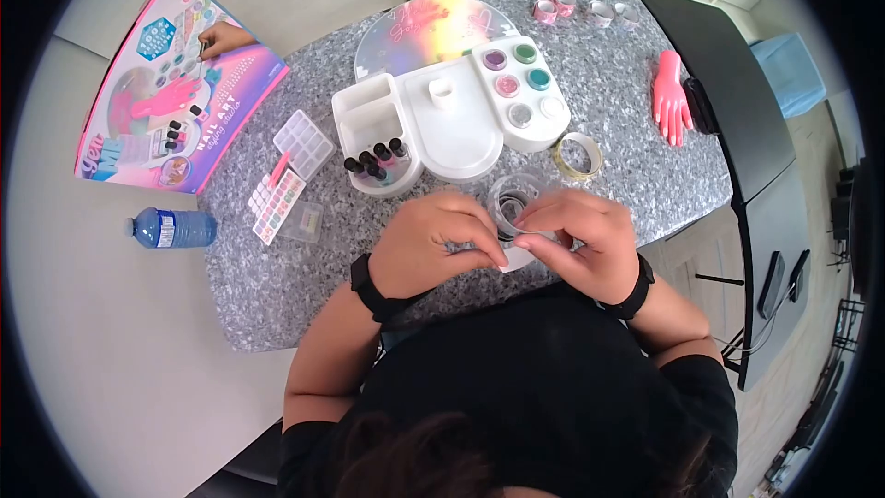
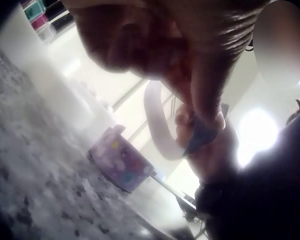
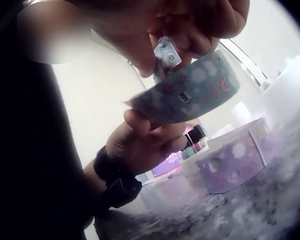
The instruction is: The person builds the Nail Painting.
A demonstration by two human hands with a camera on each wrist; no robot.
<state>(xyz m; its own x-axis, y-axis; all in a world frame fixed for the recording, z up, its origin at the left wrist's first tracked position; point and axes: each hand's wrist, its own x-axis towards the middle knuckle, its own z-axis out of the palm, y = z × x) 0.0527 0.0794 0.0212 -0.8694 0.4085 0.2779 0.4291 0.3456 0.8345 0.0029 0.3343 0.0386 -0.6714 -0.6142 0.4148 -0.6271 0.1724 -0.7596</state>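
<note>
A pale blue, curved, glossy strip printed with clouds and red stars [image 3: 200,92] is held up between the person's two bare hands, above the near edge of a grey speckled granite-look table [image 1: 673,194]. The left hand [image 1: 419,244] pinches one end of it between thumb and fingers, and the right hand [image 1: 585,242] is bent round too, its thumb and fingertips pinching the strip close by. A lilac band patterned with white clouds [image 3: 235,162] stands on edge on the table just below, apart from the fingers. Beyond the hands sits a white moulded plastic station [image 1: 452,143], with black-capped little polish bottles [image 1: 373,166] in its left bin and round pots of coloured glitter [image 1: 507,86] on its right. A bright pink plastic model hand [image 1: 673,101] lies towards the right side, while a clear blue-tinted plastic water bottle [image 1: 175,229] and a big pink-and-purple cardboard box [image 1: 221,120] are over at the left
</note>
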